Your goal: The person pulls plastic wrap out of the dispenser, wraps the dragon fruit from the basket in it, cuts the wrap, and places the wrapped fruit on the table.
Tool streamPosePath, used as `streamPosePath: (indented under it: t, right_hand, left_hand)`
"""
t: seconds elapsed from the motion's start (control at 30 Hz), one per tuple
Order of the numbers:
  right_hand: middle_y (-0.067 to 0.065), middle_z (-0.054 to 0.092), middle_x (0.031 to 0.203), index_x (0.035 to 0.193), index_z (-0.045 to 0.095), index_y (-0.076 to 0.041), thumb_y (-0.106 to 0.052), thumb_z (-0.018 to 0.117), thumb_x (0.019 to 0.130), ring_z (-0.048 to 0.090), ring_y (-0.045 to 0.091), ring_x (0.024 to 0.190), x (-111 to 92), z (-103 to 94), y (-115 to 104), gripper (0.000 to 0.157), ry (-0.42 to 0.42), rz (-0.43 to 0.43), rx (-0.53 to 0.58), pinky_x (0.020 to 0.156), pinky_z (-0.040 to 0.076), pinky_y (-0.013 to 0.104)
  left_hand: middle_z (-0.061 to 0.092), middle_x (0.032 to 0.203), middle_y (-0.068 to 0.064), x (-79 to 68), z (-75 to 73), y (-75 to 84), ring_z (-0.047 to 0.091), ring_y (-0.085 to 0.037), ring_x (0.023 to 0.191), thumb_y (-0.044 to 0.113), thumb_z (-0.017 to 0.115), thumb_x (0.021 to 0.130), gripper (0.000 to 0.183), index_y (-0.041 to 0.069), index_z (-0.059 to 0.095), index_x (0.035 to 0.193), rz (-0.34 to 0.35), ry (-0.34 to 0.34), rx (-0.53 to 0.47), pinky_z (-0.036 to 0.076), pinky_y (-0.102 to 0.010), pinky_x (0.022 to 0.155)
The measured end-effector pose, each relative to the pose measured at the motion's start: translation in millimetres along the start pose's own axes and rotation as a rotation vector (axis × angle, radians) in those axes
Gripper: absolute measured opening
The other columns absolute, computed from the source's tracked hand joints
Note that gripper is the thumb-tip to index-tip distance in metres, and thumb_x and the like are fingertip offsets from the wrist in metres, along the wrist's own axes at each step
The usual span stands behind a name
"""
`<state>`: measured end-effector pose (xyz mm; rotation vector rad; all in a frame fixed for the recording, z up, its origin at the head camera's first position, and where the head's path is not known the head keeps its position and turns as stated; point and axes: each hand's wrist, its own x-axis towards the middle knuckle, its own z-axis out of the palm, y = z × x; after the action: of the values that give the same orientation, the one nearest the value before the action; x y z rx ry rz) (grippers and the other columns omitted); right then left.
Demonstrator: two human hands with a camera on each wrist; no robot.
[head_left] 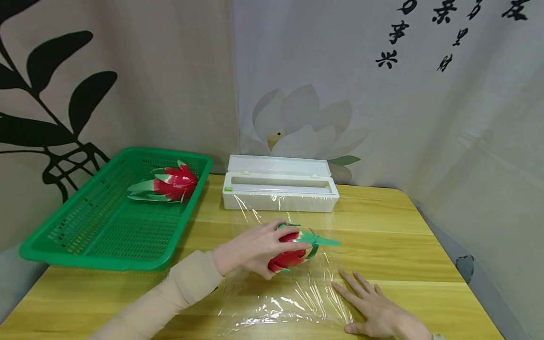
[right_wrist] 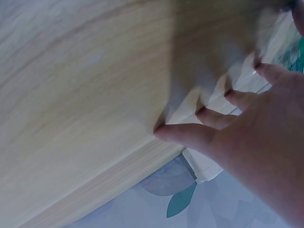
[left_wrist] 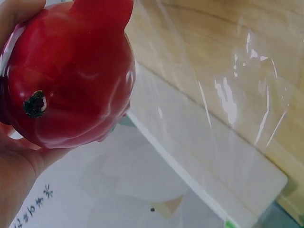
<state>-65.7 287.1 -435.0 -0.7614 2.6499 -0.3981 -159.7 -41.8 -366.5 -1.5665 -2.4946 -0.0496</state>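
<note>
My left hand grips a red dragon fruit with green-tipped scales, its leafy end pointing right in the head view. Up close in the left wrist view, the fruit shows a round red end with a small dark stem stub. Under it, a sheet of clear cling film stretches over the wooden table from a white film dispenser. My right hand, fingers spread, rests its fingertips at the film's right edge and holds nothing. The right wrist view shows those fingers touching down on the wood.
To the left stands a green plastic basket holding a second dragon fruit. The dispenser's lid is raised at the back of the table. Behind hangs a printed curtain with a lotus and black characters.
</note>
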Motion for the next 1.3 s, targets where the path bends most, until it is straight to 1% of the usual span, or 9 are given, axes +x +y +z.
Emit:
streamPosePath:
  t: [0.13, 0.3, 0.43, 0.53, 0.73, 0.87, 1.07, 1.17, 1.3]
  right_hand:
    - [0.014, 0.010, 0.160, 0.151, 0.024, -0.025, -0.063, 0.054, 0.083, 0.015, 0.051, 0.140, 0, 0.7, 1, 0.084, 0.011, -0.007, -0.025, 0.091, 0.022, 0.082]
    - [0.016, 0.010, 0.160, 0.152, 0.023, -0.026, -0.063, 0.054, 0.083, 0.014, 0.050, 0.141, 0, 1.2, 0, 0.084, 0.007, 0.001, -0.013, 0.092, 0.021, 0.082]
    - [0.015, 0.010, 0.160, 0.152, 0.023, -0.026, -0.063, 0.054, 0.083, 0.013, 0.050, 0.141, 0, 1.0, 1, 0.084, 0.003, 0.005, -0.009, 0.092, 0.021, 0.082]
    - [0.014, 0.009, 0.160, 0.152, 0.023, -0.025, -0.063, 0.055, 0.083, 0.013, 0.051, 0.141, 0, 0.6, 1, 0.085, 0.005, 0.004, -0.008, 0.092, 0.020, 0.082]
    - [0.015, 0.007, 0.160, 0.152, 0.022, -0.024, -0.063, 0.054, 0.083, 0.011, 0.052, 0.141, 1, 0.0, 1, 0.085, -0.010, 0.007, 0.008, 0.092, 0.018, 0.083]
    - [0.015, 0.006, 0.160, 0.152, 0.021, -0.025, -0.063, 0.054, 0.083, 0.009, 0.051, 0.142, 1, -0.5, 1, 0.086, -0.029, 0.026, 0.032, 0.093, 0.017, 0.083]
    - [0.014, 0.006, 0.161, 0.152, 0.021, -0.027, -0.063, 0.054, 0.083, 0.009, 0.051, 0.142, 1, -2.5, 0, 0.084, -0.030, 0.029, 0.040, 0.093, 0.017, 0.083]
    - [0.013, 0.006, 0.161, 0.152, 0.022, -0.027, -0.063, 0.054, 0.083, 0.009, 0.051, 0.142, 0, -2.4, 0, 0.084, -0.024, 0.025, 0.041, 0.093, 0.017, 0.083]
    - [0.012, 0.008, 0.161, 0.152, 0.023, -0.027, -0.063, 0.054, 0.084, 0.010, 0.050, 0.142, -2, -0.4, 2, 0.083, 0.008, 0.003, 0.035, 0.093, 0.019, 0.082]
  left_hand:
    - [0.039, 0.148, -0.006, 4.4, 4.3, 2.6, 0.043, -0.033, 0.129, 0.045, 0.083, 0.065, 0.096, 0.037, 0.032, 0.146, -0.008, -0.060, -0.015, 0.051, -0.040, 0.097]
    - [0.038, 0.149, -0.005, 7.4, 12.2, 1.7, 0.041, -0.032, 0.131, 0.044, 0.082, 0.065, 0.096, 0.039, 0.030, 0.146, -0.011, -0.086, -0.019, 0.051, -0.040, 0.097]
    - [0.040, 0.148, -0.005, 8.1, 20.3, -0.8, 0.043, -0.032, 0.131, 0.044, 0.081, 0.065, 0.094, 0.038, 0.032, 0.145, 0.002, -0.084, -0.015, 0.051, -0.039, 0.097]
    - [0.043, 0.146, -0.004, 8.4, 26.0, -3.0, 0.045, -0.033, 0.129, 0.044, 0.081, 0.065, 0.092, 0.035, 0.035, 0.144, 0.022, -0.059, -0.032, 0.050, -0.039, 0.099]
    - [0.050, 0.141, -0.003, 9.7, 34.9, -6.6, 0.048, -0.027, 0.131, 0.041, 0.080, 0.070, 0.081, 0.028, 0.042, 0.141, 0.077, -0.027, -0.087, 0.039, -0.043, 0.111]
    - [0.050, 0.142, -0.003, 8.5, 35.1, -7.8, 0.045, -0.030, 0.133, 0.041, 0.079, 0.073, 0.078, 0.025, 0.043, 0.141, 0.060, -0.042, -0.123, 0.037, -0.044, 0.112]
    - [0.046, 0.147, -0.002, 5.5, 35.2, -6.9, 0.033, -0.035, 0.141, 0.046, 0.076, 0.076, 0.078, 0.028, 0.040, 0.143, 0.021, -0.070, -0.133, 0.036, -0.049, 0.112]
    - [0.044, 0.148, -0.004, 2.3, 36.0, -5.9, 0.032, -0.035, 0.142, 0.045, 0.075, 0.077, 0.077, 0.027, 0.040, 0.143, 0.025, -0.050, -0.135, 0.035, -0.051, 0.112]
    - [0.044, 0.148, -0.008, -5.7, 37.3, -4.9, 0.034, -0.034, 0.141, 0.042, 0.075, 0.078, 0.073, 0.022, 0.045, 0.141, 0.060, 0.037, -0.133, 0.035, -0.046, 0.113]
